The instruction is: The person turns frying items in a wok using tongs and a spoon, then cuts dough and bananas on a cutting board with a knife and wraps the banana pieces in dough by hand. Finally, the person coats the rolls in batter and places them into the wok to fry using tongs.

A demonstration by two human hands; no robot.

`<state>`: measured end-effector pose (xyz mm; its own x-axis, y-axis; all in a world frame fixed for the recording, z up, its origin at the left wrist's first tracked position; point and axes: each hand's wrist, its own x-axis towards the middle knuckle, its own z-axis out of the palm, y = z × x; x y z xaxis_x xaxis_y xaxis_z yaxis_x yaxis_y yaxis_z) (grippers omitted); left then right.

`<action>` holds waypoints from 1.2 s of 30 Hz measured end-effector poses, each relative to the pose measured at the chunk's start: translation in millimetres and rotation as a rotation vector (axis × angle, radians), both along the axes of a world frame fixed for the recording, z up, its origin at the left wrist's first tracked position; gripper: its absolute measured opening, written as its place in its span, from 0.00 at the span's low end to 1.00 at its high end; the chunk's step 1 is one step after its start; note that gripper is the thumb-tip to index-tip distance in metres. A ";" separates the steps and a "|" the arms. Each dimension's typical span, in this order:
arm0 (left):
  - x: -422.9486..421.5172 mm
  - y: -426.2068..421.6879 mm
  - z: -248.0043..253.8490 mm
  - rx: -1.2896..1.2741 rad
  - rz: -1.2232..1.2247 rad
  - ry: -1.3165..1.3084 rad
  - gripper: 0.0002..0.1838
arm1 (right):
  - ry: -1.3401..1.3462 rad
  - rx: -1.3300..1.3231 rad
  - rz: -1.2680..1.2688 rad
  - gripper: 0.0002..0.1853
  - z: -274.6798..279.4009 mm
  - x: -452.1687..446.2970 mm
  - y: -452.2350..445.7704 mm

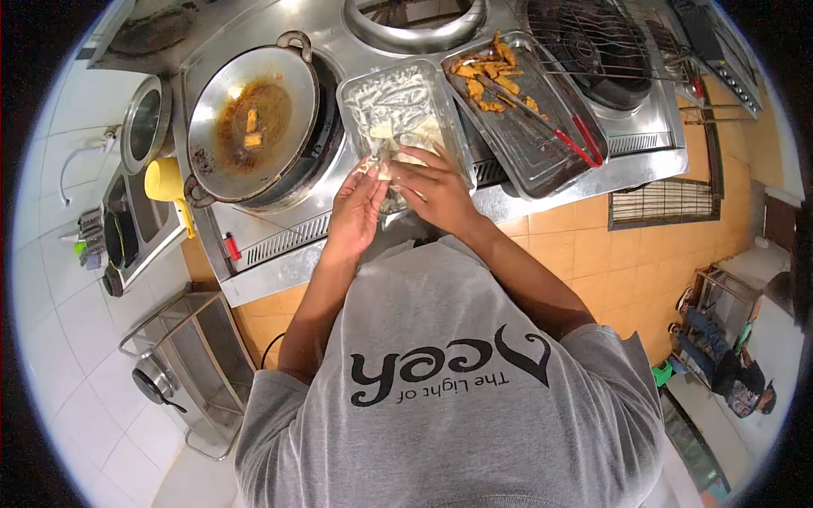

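Note:
My left hand (354, 210) pinches a small, white-coated piece of food (384, 169) in front of my chest. The fingers of my right hand (436, 188) close on the same piece from the other side. Just beneath both hands lies a clear rectangular tray (345, 100), holding white batter or flour and several coated strips (398, 93). What exactly is under the coating cannot be made out. To the left, a wok (203, 140) on the stove contains brown oil and a few golden pieces (252, 129).
Right of the coating tray, a metal tray (542, 169) holds fried strips (491, 72) and red-handled tongs (578, 142). A yellow dipper (165, 182) and a red lighter (232, 246) are at the left. A wire rack (593, 46) covers the far-right burner. Another person (732, 364) sits at far right.

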<state>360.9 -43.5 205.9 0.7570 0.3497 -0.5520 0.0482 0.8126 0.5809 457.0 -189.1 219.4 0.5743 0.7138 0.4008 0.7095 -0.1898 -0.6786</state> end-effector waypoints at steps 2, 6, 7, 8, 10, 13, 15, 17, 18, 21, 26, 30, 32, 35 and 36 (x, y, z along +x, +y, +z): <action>0.8 -1.9 -1.4 0.025 0.028 0.068 0.17 | 0.160 0.092 -0.003 0.17 -2.6 -0.2 -3.6; 3.8 -2.9 2.6 0.116 0.000 0.089 0.15 | 0.815 0.218 -0.103 0.18 -15.2 1.7 -4.9; 4.3 -2.2 1.4 0.177 -0.022 0.108 0.14 | 1.048 0.218 -0.147 0.18 -25.1 3.0 -4.8; 5.6 -1.2 -0.1 0.237 -0.045 0.127 0.13 | 1.068 0.227 -0.096 0.19 -41.8 9.5 -4.0; 12.2 -2.7 3.4 0.377 -0.076 0.196 0.11 | 1.380 0.277 -0.041 0.19 -36.6 15.2 -2.3; 21.6 -3.4 5.8 0.596 -0.152 0.186 0.11 | 1.587 0.225 0.061 0.18 -29.7 24.7 4.4; 29.4 -4.6 6.6 0.769 -0.157 0.175 0.12 | 1.562 0.146 0.109 0.18 -36.2 30.3 12.5; 31.6 -2.0 5.1 0.893 -0.188 0.188 0.13 | 1.499 0.179 0.107 0.18 -49.3 30.5 16.1; 31.4 0.4 4.3 0.930 -0.215 0.209 0.14 | 1.503 0.167 0.087 0.19 -49.3 31.3 15.6; 28.2 6.0 6.4 0.982 -0.253 0.268 0.13 | 1.486 0.138 0.039 0.19 -46.7 30.1 16.6; 15.5 13.0 -5.2 1.010 -0.497 0.289 0.13 | 1.569 0.112 0.013 0.18 -58.5 26.2 5.9; 12.0 12.7 -13.3 0.844 -0.443 0.219 0.12 | 1.578 0.060 -0.037 0.13 -40.3 22.7 3.7; 5.5 11.5 -18.7 0.657 -0.340 0.185 0.12 | 1.402 0.054 0.021 0.12 -43.3 17.6 2.2; 3.9 6.4 -6.7 0.512 -0.308 0.190 0.11 | 1.094 0.046 0.028 0.16 -55.5 11.8 0.2; 1.5 3.7 -5.6 0.497 -0.312 0.182 0.10 | 1.046 0.076 0.019 0.15 -60.0 9.2 -0.4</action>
<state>362.4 -39.8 200.3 0.7742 0.3756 -0.5094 0.3739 0.3779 0.8470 466.2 -189.5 159.3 0.6489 0.7204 -0.2447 -0.2349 -0.1162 -0.9651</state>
